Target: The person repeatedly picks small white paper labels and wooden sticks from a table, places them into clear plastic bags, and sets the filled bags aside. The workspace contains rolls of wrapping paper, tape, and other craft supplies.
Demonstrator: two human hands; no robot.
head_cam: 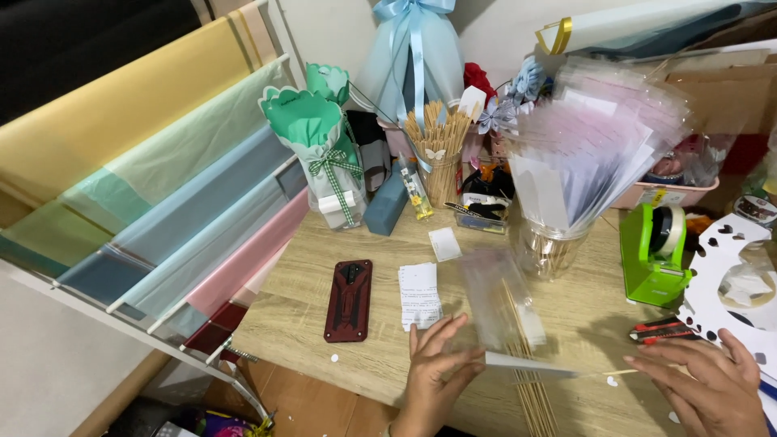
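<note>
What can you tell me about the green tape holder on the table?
The green tape dispenser is bright lime green and looks like plastic. It stands upright on the wooden table, near the right side, beside a clear jar stuffed with see-through bags. It has a heavy-looking base and a raised back. A roll of pale tape sits in its top, with a dark hub in the middle. Neither hand touches it; the right hand lies lower down, nearer the camera.
</note>
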